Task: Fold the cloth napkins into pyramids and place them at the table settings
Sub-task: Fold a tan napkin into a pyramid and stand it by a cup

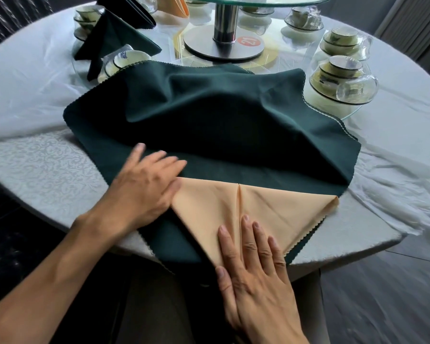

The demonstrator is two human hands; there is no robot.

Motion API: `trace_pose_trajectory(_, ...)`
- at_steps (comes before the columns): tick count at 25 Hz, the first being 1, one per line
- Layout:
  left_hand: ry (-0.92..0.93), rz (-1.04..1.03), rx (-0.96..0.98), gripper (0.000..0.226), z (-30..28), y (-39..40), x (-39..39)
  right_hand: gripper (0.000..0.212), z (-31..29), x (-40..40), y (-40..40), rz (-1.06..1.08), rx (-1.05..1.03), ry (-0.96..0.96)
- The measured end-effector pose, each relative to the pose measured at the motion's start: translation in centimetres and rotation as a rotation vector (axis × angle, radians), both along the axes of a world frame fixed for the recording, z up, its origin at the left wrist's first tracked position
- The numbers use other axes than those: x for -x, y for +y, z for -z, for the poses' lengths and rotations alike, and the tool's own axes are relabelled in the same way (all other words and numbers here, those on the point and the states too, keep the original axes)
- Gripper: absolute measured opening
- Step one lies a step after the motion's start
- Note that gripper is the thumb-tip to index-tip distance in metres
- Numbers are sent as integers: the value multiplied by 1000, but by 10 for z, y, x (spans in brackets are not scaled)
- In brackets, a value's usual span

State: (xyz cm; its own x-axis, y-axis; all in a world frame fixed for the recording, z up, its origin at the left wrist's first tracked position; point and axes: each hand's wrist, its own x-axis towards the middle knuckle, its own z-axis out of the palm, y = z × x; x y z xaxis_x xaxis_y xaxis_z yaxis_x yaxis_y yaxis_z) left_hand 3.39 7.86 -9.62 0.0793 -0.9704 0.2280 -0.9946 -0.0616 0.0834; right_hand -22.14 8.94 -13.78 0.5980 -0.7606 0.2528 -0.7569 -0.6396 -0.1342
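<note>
A peach napkin (pixel 271 204) lies folded into a downward-pointing triangle with a centre seam, at the near edge of the round table. It rests on a large dark green napkin (pixel 221 115) spread rumpled underneath. My left hand (pixel 144 184) lies flat, fingers straight, at the peach napkin's left corner and on the green cloth; it looks blurred. My right hand (pixel 253 264) presses flat on the lower point of the peach triangle, fingers spread. A folded green napkin (pixel 112 43) and a folded peach napkin (pixel 174 8) sit further back among the settings.
The white tablecloth (pixel 35 95) covers the round table. A glass turntable on a metal post (pixel 225 21) stands at the centre back. Wrapped cup-and-bowl sets (pixel 340 80) sit at right and another (pixel 124 60) at left, on a glass ring.
</note>
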Motion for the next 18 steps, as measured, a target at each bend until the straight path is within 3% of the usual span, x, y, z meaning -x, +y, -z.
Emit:
trace_pose_trajectory(2,197,278,-83,53,-12,-17,24,61,-1,0,0,2,7,5)
trace_pose_trajectory(5,254,479,-305,58,-25,-46,49,61,-3,1,1,5,3,26)
trace_pose_trajectory(9,473,505,-490,51,-35,-65,49,60,-3,2,2,2,-3,33)
trace_pose_trajectory(12,496,458,-536,48,-39,-72,52,60,-3,3,3,-3,-28,38)
trace_pose_trajectory(16,583,454,-507,53,-45,-66,53,57,-5,4,5,-19,-73,-8)
trace_pose_trajectory(18,667,447,-441,54,-54,-58,49,54,-12,5,3,-26,-122,-165)
